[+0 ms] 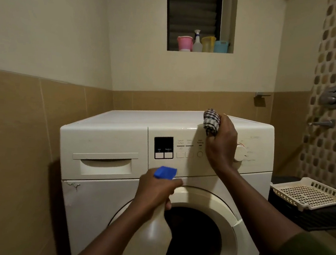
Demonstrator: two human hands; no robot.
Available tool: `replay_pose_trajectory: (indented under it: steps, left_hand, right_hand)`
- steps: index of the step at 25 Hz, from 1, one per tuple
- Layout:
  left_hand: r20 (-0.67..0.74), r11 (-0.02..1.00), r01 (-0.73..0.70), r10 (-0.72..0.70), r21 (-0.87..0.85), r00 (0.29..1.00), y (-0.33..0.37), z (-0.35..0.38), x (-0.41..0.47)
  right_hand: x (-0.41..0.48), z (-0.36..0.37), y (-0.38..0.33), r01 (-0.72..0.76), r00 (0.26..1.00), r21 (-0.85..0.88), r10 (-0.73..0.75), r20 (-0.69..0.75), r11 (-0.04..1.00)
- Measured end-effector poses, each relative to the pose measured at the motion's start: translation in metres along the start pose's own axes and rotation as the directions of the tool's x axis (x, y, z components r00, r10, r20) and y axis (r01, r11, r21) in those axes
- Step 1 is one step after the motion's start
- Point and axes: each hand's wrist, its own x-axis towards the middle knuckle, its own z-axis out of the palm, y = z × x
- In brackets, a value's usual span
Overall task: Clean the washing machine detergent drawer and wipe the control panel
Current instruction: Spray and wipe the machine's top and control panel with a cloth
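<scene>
Right now my right hand (221, 145) is up at the top edge of the control panel (188, 165), fingers curled tight around a bunched checked cloth (211, 120), dark and white. The cloth sits against the panel just above the small round button, between the printed labels and the white dial (240, 153), which my wrist partly covers.

My left hand (154, 188) grips the neck of a white spray bottle (157, 227) with a blue trigger head (165, 172). It is held in front of the machine, below the panel, nozzle towards the panel.

The washing machine (110, 135) is a white front loader, slightly yellowed, with chipped paint at the left below the detergent drawer (105, 165). The drawer is closed, flush in the upper left of the front, with a recessed pull. The panel carries a black display (163, 144) with 2 pale keys under it, then a row of square buttons. Below, the round door (230, 222) shows a dark drum.

A perforated cream basket (306, 192) rests on a dark stand to the right.
</scene>
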Motion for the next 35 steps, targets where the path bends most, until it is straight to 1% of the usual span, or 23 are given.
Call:
replay_pose_trajectory:
  steps: [2,3,6,8,10,12,14,17,19,22,24,26,28,30,35]
  left_hand:
    - [-0.036,0.999,0.001,0.001,0.042,0.999,-0.009,-0.003,0.000]
    - [-0.067,0.999,-0.018,0.020,0.036,0.998,-0.011,-0.006,0.001]
    - [-0.117,0.995,-0.102,0.102,0.005,0.988,-0.007,-0.020,0.002]
    - [-0.149,0.989,-0.145,0.141,-0.017,0.979,-0.005,-0.031,0.003]
    - [-0.190,0.984,-0.168,0.155,-0.052,0.969,-0.006,-0.040,0.004]
    - [-0.215,0.980,-0.189,0.173,-0.057,0.961,-0.011,-0.047,0.006]
    - [-0.231,0.979,-0.195,0.176,-0.061,0.957,-0.015,-0.051,0.008]
    - [-0.254,0.976,-0.200,0.173,-0.088,0.952,-0.020,-0.055,0.006]
    - [-0.267,0.970,-0.209,0.170,-0.123,0.949,-0.022,-0.059,0.005]
    - [-0.297,0.965,-0.218,0.167,-0.147,0.940,-0.024,-0.067,0.005]
    - [-0.301,0.963,-0.219,0.165,-0.156,0.939,-0.026,-0.070,0.006]
    - [-0.287,0.966,-0.211,0.161,-0.152,0.944,-0.027,-0.072,0.005]
    - [-0.276,0.968,-0.198,0.150,-0.155,0.949,-0.028,-0.072,0.004]
    - [-0.272,0.967,-0.197,0.148,-0.163,0.951,-0.028,-0.073,0.004]
    - [-0.265,0.965,-0.209,0.163,-0.160,0.950,-0.028,-0.078,0.003]
  right_hand:
    - [-0.011,-0.003,-0.002,0.065,0.995,0.014,-0.066,0.072,0.998]
    - [-0.020,-0.005,-0.003,0.098,0.986,0.012,-0.098,0.132,0.995]
    - [-0.057,-0.009,-0.005,0.227,0.916,0.003,-0.214,0.338,0.974]
    - [-0.083,-0.005,-0.004,0.282,0.873,-0.003,-0.255,0.416,0.959]
    - [-0.102,0.001,-0.005,0.363,0.830,-0.032,-0.307,0.465,0.931]
    - [-0.100,0.010,-0.012,0.441,0.797,-0.065,-0.357,0.487,0.895]
    - [-0.079,0.018,-0.026,0.498,0.779,-0.114,-0.386,0.493,0.860]
    - [-0.056,0.026,-0.043,0.519,0.787,-0.173,-0.389,0.480,0.837]
    - [-0.072,0.027,-0.044,0.524,0.782,-0.172,-0.392,0.484,0.834]
    - [-0.100,0.026,-0.041,0.563,0.748,-0.141,-0.430,0.505,0.815]
    - [-0.084,0.035,-0.051,0.549,0.763,-0.151,-0.419,0.493,0.822]
    - [-0.064,0.044,-0.068,0.496,0.798,-0.173,-0.368,0.477,0.851]
    - [-0.063,0.048,-0.074,0.477,0.812,-0.174,-0.357,0.462,0.861]
    - [-0.080,0.044,-0.066,0.514,0.787,-0.153,-0.393,0.476,0.844]
    - [-0.135,0.023,-0.023,0.676,0.641,-0.118,-0.503,0.580,0.727]
